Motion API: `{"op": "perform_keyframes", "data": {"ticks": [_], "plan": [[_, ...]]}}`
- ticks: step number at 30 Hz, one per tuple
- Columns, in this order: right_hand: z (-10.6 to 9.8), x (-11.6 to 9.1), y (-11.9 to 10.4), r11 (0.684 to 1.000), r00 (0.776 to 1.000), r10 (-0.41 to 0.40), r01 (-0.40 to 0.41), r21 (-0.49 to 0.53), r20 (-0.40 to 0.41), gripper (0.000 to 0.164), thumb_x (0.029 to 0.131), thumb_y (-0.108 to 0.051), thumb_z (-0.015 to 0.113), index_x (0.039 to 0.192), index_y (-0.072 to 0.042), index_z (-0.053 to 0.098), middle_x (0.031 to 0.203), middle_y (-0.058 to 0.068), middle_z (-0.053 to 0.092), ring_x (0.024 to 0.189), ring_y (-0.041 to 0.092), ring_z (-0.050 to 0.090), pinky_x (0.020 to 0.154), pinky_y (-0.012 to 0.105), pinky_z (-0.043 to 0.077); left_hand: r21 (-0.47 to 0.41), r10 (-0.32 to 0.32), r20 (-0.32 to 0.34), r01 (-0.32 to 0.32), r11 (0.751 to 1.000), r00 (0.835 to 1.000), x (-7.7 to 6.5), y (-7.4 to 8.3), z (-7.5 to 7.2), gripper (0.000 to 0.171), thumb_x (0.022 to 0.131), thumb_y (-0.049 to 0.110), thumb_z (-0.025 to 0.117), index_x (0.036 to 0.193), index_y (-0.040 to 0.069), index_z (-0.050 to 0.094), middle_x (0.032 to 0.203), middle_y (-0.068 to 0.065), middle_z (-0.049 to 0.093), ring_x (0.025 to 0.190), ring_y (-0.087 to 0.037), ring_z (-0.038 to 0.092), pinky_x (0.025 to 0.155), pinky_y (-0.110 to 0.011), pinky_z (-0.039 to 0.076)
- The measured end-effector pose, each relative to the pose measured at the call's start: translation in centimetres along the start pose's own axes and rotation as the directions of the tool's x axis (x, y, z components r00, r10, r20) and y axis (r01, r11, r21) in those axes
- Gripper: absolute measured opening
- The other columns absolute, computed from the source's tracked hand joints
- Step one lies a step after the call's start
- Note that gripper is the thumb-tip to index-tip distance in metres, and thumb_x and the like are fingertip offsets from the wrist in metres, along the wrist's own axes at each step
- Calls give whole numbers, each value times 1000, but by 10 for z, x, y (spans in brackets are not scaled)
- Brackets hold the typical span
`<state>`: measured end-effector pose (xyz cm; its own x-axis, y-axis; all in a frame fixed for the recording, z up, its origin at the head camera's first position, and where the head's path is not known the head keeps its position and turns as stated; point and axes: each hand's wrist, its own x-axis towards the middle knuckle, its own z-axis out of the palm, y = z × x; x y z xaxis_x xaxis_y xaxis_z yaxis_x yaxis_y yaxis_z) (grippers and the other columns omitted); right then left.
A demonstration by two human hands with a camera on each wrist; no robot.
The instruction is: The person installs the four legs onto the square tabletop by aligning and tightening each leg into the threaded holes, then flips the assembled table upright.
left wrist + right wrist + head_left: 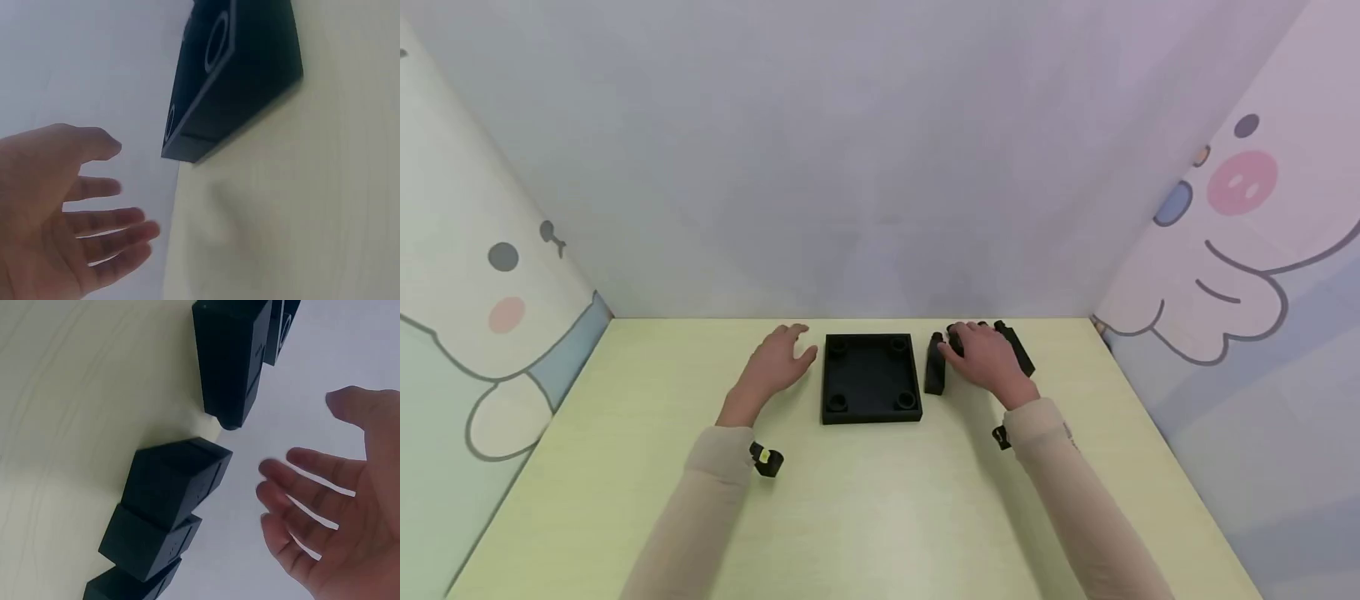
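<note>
Black blocks [1017,349], laid kinda lengthwise toward the wall [880,167], are hovered over by the nearer right hand [988,358], fingers loose, nothing gripped.

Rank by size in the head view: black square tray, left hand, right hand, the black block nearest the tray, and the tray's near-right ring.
1. Black square tray
2. Left hand and right hand, too alike to rank
3. Black block
4. Near-right ring
</note>
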<state>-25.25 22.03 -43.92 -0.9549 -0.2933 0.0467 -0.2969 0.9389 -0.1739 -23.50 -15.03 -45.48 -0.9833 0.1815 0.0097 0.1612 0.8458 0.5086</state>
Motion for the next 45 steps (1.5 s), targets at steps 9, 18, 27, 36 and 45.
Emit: {"op": "perform_keyframes", "data": {"ticks": [9, 18, 27, 36, 45], "plan": [[10, -3, -9, 996, 996, 75, -78, 48, 50, 47, 97, -53, 59, 104, -7, 69, 68, 2, 65, 54, 18, 55, 47, 31, 41, -206, -58, 62, 70, 976, 996, 0, -3, 25, 55, 102, 35, 59, 144, 1, 53, 108, -16, 73, 83, -22, 68, 75, -38, 54], [23, 1, -19, 985, 983, 162, -166, 36, 85, 56, 92, -64, 61, 61, -18, 51, 52, -6, 41, 46, 15, 41, 43, 30, 27, -209, -67, 52, 76, 975, 996, 0, 0, 33, 46, 98, 33, 65, 129, -2, 65, 100, -13, 76, 79, -18, 69, 74, -36, 56], [28, 4, -21, 973, 968, 214, -224, 62, 135, 49, 91, -52, 60, 59, -18, 43, 54, -2, 39, 48, 17, 42, 45, 32, 29, -202, -93, 43, 100, 974, 995, -3, 5, 39, 46, 97, 28, 68, 131, -3, 65, 100, -13, 76, 84, -20, 70, 76, -37, 56], [16, -1, -11, 962, 963, 267, -269, 45, 45, 36, 89, -45, 54, 71, -15, 43, 63, 2, 44, 56, 21, 44, 49, 36, 31, -209, -102, 47, 110, 972, 994, -2, 10, 44, 48, 98, 30, 68, 134, -2, 64, 101, -13, 76, 86, -21, 69, 78, -37, 55], [-16, 9, -10, 977, 982, 168, -153, 151, -90, 37, 96, -42, 57, 108, -9, 66, 87, 10, 67, 62, 21, 54, 50, 32, 38, -219, -119, 64, 130, 967, 991, -3, 10, 42, 48, 98, 30, 68, 134, -2, 63, 101, -14, 76, 84, -21, 69, 75, -36, 55]]}}
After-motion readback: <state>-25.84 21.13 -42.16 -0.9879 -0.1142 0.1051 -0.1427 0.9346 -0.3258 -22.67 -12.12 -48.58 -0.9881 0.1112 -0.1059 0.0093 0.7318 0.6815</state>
